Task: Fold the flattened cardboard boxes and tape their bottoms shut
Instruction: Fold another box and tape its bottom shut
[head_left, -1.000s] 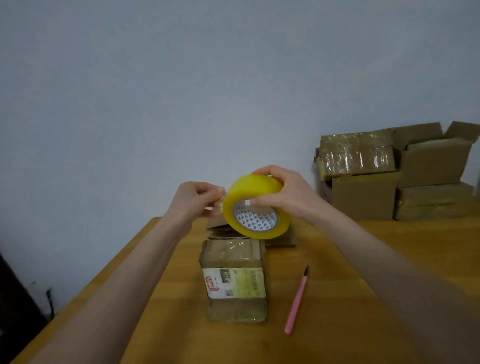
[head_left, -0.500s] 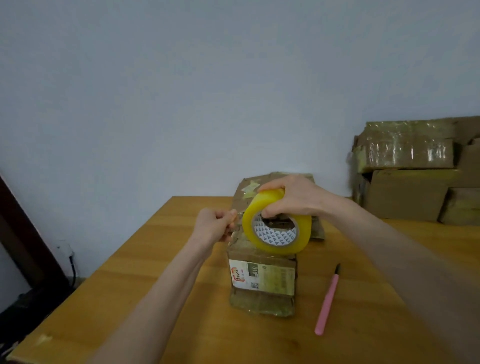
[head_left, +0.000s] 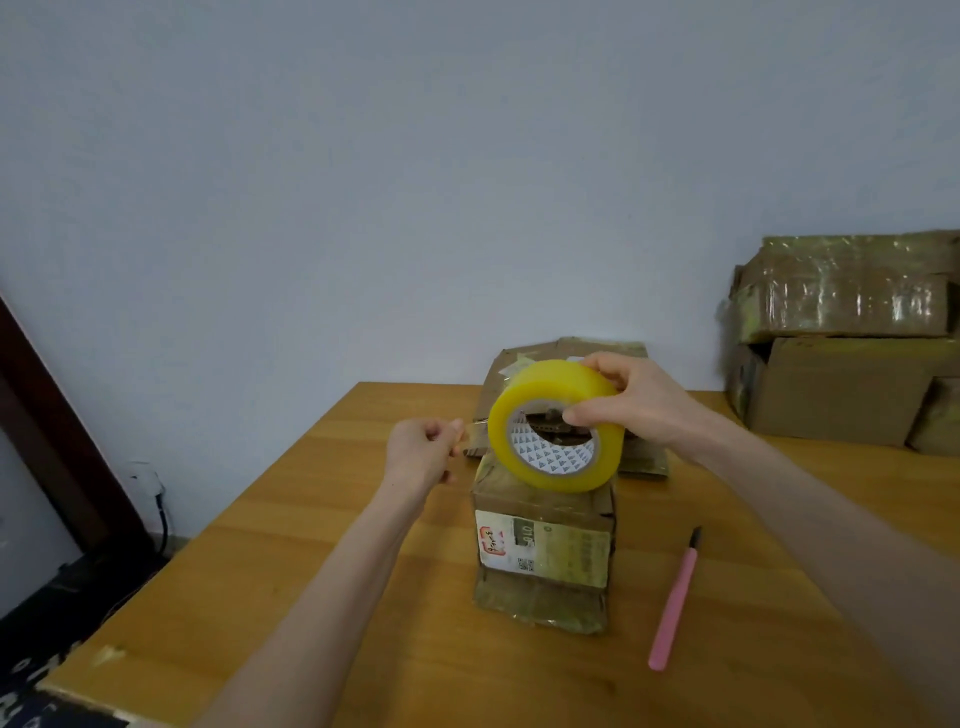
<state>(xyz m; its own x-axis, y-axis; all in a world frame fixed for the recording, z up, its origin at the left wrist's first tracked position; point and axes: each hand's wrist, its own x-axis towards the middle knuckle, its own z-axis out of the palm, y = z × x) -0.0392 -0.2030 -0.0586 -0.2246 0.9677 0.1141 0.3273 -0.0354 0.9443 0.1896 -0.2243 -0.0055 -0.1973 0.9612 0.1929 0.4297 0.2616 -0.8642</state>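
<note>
Your right hand (head_left: 639, 410) grips the yellow tape roll (head_left: 550, 467), thumb inside its middle, holding it over the top of the folded cardboard box (head_left: 543, 551), which stands on the bench (head_left: 311, 545) before you. Your left hand (head_left: 421, 457), just left of the roll, pinches the tape's free end (head_left: 475, 430) in curled fingers. A pink knife (head_left: 672, 603) lies right of the box.

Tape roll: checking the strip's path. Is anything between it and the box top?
Nothing visible. The right hand grips the tape roll just over the top of the box; the left hand pinches the free tape end beside it. The pink cutter lies right of the box, off the path.
</note>
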